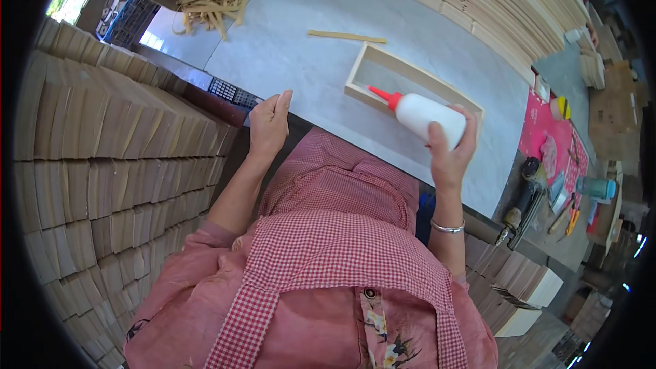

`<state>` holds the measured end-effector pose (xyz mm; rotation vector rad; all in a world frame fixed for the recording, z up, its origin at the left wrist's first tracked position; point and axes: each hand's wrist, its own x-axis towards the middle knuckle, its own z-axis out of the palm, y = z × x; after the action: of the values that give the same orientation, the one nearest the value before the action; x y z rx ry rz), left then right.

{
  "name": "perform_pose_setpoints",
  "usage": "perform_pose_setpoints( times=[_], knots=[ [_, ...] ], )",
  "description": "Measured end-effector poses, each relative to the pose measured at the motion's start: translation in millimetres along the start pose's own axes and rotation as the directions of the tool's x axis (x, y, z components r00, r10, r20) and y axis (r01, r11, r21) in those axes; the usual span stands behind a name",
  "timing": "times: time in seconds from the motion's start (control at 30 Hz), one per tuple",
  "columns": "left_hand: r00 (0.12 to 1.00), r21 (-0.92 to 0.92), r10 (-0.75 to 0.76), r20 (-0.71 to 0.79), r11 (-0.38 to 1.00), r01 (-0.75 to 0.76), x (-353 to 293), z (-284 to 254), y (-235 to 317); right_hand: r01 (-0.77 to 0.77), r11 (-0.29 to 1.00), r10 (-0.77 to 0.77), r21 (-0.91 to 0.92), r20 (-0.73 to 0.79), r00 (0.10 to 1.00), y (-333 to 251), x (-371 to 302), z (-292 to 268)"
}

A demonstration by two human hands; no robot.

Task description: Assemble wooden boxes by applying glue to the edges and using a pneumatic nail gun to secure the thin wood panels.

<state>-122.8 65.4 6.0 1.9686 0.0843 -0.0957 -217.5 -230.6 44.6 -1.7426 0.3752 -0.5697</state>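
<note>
White squeeze bottle [429, 117], red tip [385, 95], held in right hand [452, 147] near base, over wooden frame [418, 75] on grey table [307, 89]. Looks light, soft, maybe slippery; likely dents when squeezed. Fat middle seems best grip. Left hand [270, 125] bunched narrow; cannot tell if holding anything.

Stacks of brown rectangular wooden pieces [102, 109] stand left of the left fingers [281, 104]; right of the right fingers [470, 124] are a pink patterned sheet [536, 121], a round yellow roll [560, 108] and a teal cylindrical container [596, 188].
</note>
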Motion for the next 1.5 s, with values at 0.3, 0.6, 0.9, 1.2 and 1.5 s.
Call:
perform_pose_setpoints(
  times=[0.3,0.6,0.9,1.2,1.5],
  knots=[
    [0.990,-0.070,0.031,-0.138,0.997,-0.041,-6.1,-22.1,-39.6,0.144,0.987,-0.134,-0.065,0.143,0.981,-6.1,5.3,33.2],
    [0.956,-0.180,-0.191,-0.224,0.972,0.152,-11.9,-32.0,-79.5,0.253,0.955,-0.231,-0.157,0.149,0.962,-4.7,16.4,41.2],
    [0.919,0.074,-0.337,-0.205,0.931,0.358,-39.7,-40.4,-220.7,0.340,0.908,-0.336,-0.245,0.060,0.940,1.9,41.6,54.3],
    [0.811,0.220,-0.550,-0.199,0.782,0.584,-70.8,-50.1,-295.3,0.348,0.891,-0.369,-0.290,-0.017,0.929,2.9,55.1,60.2],
    [0.799,0.422,-0.590,-0.115,0.699,0.577,-63.7,-38.2,-275.3,0.266,0.896,-0.293,-0.356,-0.023,0.956,-5.2,47.3,30.1]
  ],
)
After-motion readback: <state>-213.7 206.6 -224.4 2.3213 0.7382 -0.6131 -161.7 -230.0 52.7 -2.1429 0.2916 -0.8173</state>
